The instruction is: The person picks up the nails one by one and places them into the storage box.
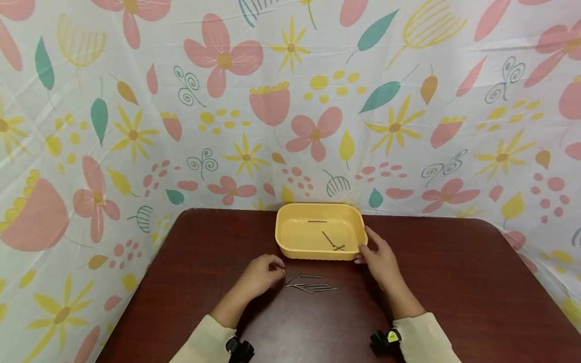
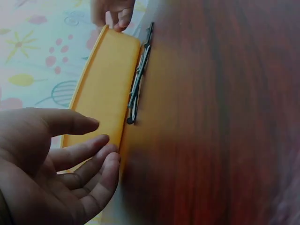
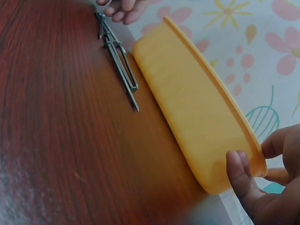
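Observation:
A yellow plastic tray (image 1: 313,255) stands toward the back of the table, with several nails (image 1: 328,239) lying on its floor. My right hand (image 1: 380,259) grips the tray's right end at the front corner, thumb on the front side and fingers around the end wall; the right wrist view shows this hold closely. In front of the tray lies a loose heap of several metal nails (image 1: 313,287), pointing mostly sideways. Just left of that heap is my left hand (image 1: 260,276), its fingers loosely bent and nothing between thumb and fingertips in the left wrist view (image 2: 84,164).
The dark reddish-brown table (image 1: 299,327) ends at a back edge close behind the tray. A white cloth with printed flowers (image 1: 313,101) hangs behind it and along the left side. Each wrist wears a black camera strap (image 1: 386,338).

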Tool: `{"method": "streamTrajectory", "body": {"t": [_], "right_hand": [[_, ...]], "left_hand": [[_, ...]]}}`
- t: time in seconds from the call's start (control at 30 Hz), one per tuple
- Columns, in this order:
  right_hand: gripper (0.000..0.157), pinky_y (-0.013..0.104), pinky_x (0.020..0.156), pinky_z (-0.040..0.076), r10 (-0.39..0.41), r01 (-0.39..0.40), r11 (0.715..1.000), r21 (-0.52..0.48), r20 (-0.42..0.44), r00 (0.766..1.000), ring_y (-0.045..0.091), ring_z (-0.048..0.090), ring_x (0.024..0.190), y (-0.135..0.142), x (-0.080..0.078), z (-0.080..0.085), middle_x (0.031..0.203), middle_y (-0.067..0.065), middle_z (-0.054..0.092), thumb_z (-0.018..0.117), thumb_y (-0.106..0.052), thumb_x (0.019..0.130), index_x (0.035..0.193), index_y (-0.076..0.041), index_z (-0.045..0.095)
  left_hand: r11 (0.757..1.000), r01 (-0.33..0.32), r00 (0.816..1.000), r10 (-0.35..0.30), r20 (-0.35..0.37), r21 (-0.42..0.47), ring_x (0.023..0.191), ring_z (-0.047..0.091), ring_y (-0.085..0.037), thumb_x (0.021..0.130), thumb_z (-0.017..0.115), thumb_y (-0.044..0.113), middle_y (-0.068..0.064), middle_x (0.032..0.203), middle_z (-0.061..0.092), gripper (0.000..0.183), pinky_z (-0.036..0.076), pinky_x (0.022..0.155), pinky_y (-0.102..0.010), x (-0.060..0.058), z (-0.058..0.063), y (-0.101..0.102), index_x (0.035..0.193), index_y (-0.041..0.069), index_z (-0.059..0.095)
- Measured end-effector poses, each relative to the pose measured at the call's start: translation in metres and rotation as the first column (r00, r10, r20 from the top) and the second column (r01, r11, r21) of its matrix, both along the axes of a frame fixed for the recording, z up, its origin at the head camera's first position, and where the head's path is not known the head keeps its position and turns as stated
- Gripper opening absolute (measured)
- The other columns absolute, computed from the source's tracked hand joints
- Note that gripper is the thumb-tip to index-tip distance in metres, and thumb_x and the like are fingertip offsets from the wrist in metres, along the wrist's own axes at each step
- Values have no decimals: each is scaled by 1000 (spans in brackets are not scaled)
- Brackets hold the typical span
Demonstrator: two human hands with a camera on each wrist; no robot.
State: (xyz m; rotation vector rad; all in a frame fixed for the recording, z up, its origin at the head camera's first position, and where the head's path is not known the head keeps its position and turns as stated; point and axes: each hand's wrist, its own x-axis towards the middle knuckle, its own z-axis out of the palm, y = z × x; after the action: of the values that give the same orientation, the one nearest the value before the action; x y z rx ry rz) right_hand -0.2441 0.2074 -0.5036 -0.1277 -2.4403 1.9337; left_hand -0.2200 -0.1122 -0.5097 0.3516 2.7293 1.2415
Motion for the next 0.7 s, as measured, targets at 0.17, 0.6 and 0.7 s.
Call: {"method": "streamTrajectory", "body": {"t": [0.17,0.6,0.7], "right_hand": [[60,36,73,60,-13,14,1000,-16,14,1000,23,69,77,-2,1,1,147,22,39,49,-10,99,154,-17,27],[59,35,72,60,-24,24,1000,-15,26,999,22,68,77,-4,2,1,144,22,40,46,-9,99,154,-16,26],[59,35,72,60,-25,25,999,-20,24,999,21,67,76,-4,2,2,144,23,40,46,-9,99,154,-15,26]], "left_hand": [[993,62,996,-68,-57,-105,72,54,-8,82,69,16,1,82,60,10,45,65,-22,4,1,6,90,10,70],[970,59,988,-90,-123,-234,70,53,-8,78,72,17,1,78,59,11,44,65,-21,8,2,15,85,9,70],[968,62,989,-93,-119,-242,70,53,-8,77,71,16,2,78,58,10,44,65,-21,7,1,15,85,10,69]]}}
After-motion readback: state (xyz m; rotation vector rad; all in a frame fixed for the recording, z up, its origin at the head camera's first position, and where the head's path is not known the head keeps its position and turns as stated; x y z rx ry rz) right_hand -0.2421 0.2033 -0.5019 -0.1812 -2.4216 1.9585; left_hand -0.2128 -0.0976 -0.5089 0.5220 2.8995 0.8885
